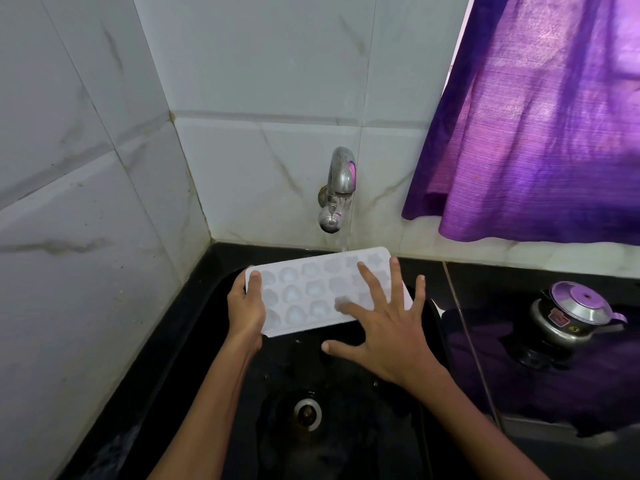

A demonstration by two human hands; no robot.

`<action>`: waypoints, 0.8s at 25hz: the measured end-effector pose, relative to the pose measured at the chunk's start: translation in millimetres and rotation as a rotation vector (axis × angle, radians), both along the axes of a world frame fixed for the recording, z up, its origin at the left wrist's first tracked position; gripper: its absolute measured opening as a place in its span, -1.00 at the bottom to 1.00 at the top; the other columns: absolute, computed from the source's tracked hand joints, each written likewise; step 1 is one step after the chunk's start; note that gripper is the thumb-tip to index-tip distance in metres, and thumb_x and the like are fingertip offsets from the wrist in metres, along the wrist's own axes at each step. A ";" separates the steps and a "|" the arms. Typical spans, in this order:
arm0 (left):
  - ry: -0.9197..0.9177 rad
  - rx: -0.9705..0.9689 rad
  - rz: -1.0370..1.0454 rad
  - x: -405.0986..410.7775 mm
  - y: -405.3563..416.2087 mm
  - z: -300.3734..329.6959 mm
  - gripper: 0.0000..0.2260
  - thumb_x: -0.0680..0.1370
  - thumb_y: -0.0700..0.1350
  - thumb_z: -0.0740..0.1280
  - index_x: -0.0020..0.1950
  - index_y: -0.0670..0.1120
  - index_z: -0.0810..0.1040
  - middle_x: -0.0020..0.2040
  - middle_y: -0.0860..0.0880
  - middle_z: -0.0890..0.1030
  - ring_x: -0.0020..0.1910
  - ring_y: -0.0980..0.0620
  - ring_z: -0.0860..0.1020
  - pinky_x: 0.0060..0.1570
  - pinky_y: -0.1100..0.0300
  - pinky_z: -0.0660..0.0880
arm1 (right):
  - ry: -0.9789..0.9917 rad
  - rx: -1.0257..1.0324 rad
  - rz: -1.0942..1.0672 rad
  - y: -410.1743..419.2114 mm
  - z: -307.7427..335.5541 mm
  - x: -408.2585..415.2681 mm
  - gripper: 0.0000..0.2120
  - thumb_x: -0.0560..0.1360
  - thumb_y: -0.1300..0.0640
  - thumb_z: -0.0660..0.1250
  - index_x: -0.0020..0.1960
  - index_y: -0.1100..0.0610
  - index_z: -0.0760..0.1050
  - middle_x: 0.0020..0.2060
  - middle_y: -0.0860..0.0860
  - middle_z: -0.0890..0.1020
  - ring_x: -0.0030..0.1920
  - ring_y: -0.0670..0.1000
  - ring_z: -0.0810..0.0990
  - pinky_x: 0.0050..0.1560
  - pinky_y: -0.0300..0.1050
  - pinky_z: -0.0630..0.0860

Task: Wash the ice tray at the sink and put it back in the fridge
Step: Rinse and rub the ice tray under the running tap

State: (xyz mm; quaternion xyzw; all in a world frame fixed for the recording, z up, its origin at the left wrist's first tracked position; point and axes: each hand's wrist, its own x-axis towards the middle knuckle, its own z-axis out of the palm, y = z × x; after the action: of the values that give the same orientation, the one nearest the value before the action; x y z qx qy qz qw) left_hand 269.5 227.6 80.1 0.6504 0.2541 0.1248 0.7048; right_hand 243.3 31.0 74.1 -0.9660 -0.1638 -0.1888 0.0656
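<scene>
A white ice tray (304, 292) with rows of shaped cups hangs level over the black sink (214, 341). My left hand (245, 311) grips its left end, thumb on top. Over the tray's right half my right hand (384, 334) lies spread with straight fingers, fingertips on the cups. A steel tap (338, 188) on the tiled wall runs a thin stream of water onto the tray's far right edge. The sink drain (307, 412) lies below, between my forearms.
White tiled walls close in at the left and back. A purple curtain (540, 126) hangs at the upper right. On the black counter at the right stands a small steel pressure cooker (571, 315).
</scene>
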 end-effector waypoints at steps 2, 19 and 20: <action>0.000 0.028 -0.013 1.1 1.2 0.1 -0.70 0.63 -0.06 0.11 0.34 -0.07 0.41 0.11 -0.06 0.51 0.01 -0.02 0.51 -0.05 0.09 0.46 | 0.042 0.029 0.017 -0.4 -1.4 0.3 -0.50 0.27 -0.54 0.09 -0.06 -0.26 0.53 0.50 0.04 0.22 0.50 0.22 -0.20 0.34 0.29 -0.41; 0.009 0.022 -0.114 -6.6 -28.8 -5.0 -0.70 0.63 -0.05 0.11 0.33 -0.06 0.40 0.10 -0.03 0.50 -0.12 0.12 0.50 -0.28 0.27 0.44 | 0.186 0.080 0.004 14.3 13.4 36.8 -0.31 0.30 -0.25 -0.27 0.17 -0.22 0.49 0.54 -0.05 -0.04 0.48 0.19 -0.39 0.27 0.21 -0.55; 0.009 0.032 -0.114 -7.1 -28.5 -5.1 -0.71 0.63 -0.05 0.12 0.33 -0.06 0.40 0.09 -0.02 0.50 -0.12 0.13 0.50 -0.26 0.26 0.44 | 0.195 0.060 0.007 16.7 14.5 37.9 -0.28 0.28 -0.27 -0.30 0.16 -0.22 0.51 0.54 -0.06 -0.05 0.48 0.18 -0.39 0.26 0.20 -0.56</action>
State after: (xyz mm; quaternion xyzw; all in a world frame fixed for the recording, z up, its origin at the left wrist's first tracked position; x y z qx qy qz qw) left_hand 262.4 199.0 74.9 0.6755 0.2176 0.0857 0.6993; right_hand 281.2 47.6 88.6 -0.9769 -0.1543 -0.0984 0.1107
